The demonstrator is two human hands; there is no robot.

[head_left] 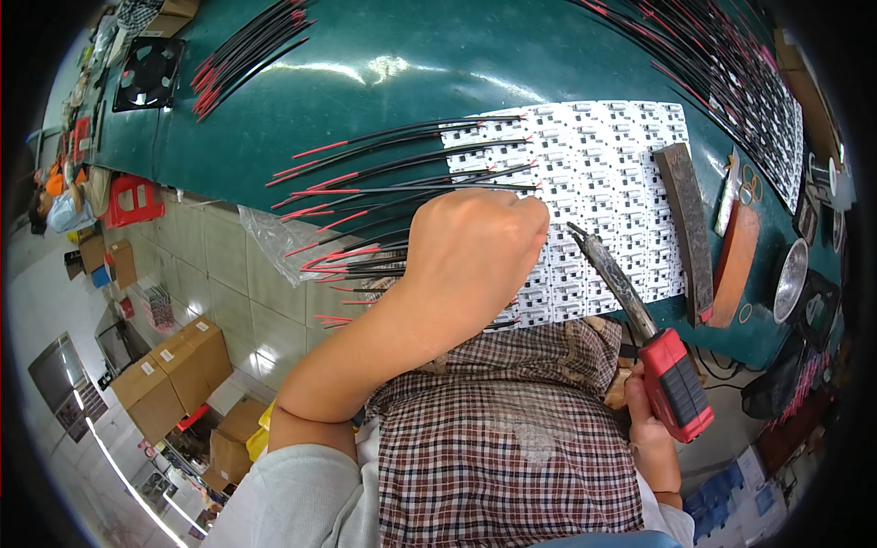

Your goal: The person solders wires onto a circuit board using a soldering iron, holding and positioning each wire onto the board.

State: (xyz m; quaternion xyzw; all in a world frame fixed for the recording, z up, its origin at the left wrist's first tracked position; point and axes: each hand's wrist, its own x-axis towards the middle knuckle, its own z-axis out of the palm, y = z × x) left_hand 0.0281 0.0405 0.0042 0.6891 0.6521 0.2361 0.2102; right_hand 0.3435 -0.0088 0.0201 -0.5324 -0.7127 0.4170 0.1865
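Observation:
A white panel of small circuit boards (pixel 571 137) lies on the green table, many tiny parts on it. Black wires with red ends (pixel 365 173) stretch leftward from the panel, several past the table's edge. Over the panel's left part, my left hand (pixel 480 247) is closed with its knuckles up; its fingertips and whatever they pinch are hidden. My right hand (pixel 649 429) grips the red and black handle of a soldering iron (pixel 676 384) at the table's near edge. The iron's dark tip points up and left, just right of my left hand, over the boards.
A dark bar (pixel 685 228) rests on the panel's right side, beside an orange-brown block (pixel 735 265). Tweezers (pixel 728 196), a metal bowl (pixel 791 279) and solder spools (pixel 822 173) sit to the right. Wire bundles (pixel 247 59) lie at the back, near a black fan (pixel 148 73).

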